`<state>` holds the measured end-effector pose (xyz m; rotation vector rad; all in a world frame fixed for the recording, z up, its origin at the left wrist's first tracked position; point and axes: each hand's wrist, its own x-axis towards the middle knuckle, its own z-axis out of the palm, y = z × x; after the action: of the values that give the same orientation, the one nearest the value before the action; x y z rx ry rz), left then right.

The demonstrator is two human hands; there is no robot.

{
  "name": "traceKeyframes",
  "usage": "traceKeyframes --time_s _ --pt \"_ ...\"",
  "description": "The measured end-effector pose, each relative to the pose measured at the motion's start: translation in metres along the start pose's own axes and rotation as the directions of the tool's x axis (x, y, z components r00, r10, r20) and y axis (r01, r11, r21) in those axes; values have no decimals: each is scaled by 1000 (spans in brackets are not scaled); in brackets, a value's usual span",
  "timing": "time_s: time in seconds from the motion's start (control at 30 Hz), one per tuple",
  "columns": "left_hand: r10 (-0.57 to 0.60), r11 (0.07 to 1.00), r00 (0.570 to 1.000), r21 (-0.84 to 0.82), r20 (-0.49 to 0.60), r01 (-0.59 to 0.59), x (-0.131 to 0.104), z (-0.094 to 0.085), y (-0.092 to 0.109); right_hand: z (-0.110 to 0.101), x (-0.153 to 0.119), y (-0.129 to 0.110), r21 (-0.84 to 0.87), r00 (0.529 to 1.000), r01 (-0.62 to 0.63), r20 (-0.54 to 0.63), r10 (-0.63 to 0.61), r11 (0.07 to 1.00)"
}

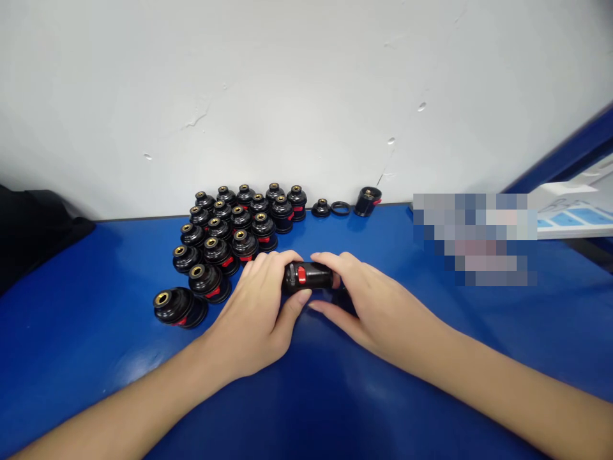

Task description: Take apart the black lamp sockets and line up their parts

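Note:
A black lamp holder with a red switch lies on its side, held between my two hands above the blue table. My left hand is closed round its left end, with the thumb pressed below the red switch. At the other end, my right hand has its fingers curled over the top and end, while its thumb sits lower, near the underside. The fingers hide both ends of the lamp holder.
Several assembled black lamp holders with brass-threaded tops stand grouped at the left. Along the wall are a loose cap, a black ring and an open lamp holder body. A blurred patch covers something at the right.

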<state>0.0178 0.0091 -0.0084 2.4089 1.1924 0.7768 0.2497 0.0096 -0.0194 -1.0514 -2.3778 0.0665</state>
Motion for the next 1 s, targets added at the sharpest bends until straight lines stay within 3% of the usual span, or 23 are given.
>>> traceKeyframes --time_s 0.17,0.33,0.43,0.57,0.7,0.87,1.0 --pt "-20 999 1000 -27 -18 20 0 -1 0 -5 1 0 -12 998 27 -51 -28 1000" --pt "-35 998 998 -50 -51 32 0 -1 1 -19 4 4 -43 995 -49 -85 46 998" --pt "-46 996 997 -75 -62 41 1 -1 1 -30 3 10 -101 996 -77 40 82 992" --pt "-41 997 998 -71 -48 37 1 -1 0 -38 3 19 -181 984 25 175 8 983" --pt "-35 997 999 -70 -37 33 1 0 0 -43 10 28 -274 986 91 157 -49 957" --pt "-32 998 999 -63 -32 30 0 0 1 -51 37 52 -345 994 58 105 -23 937" --pt "-28 998 999 -59 -23 26 0 -1 0 -51 62 75 -502 999 27 41 -8 864"
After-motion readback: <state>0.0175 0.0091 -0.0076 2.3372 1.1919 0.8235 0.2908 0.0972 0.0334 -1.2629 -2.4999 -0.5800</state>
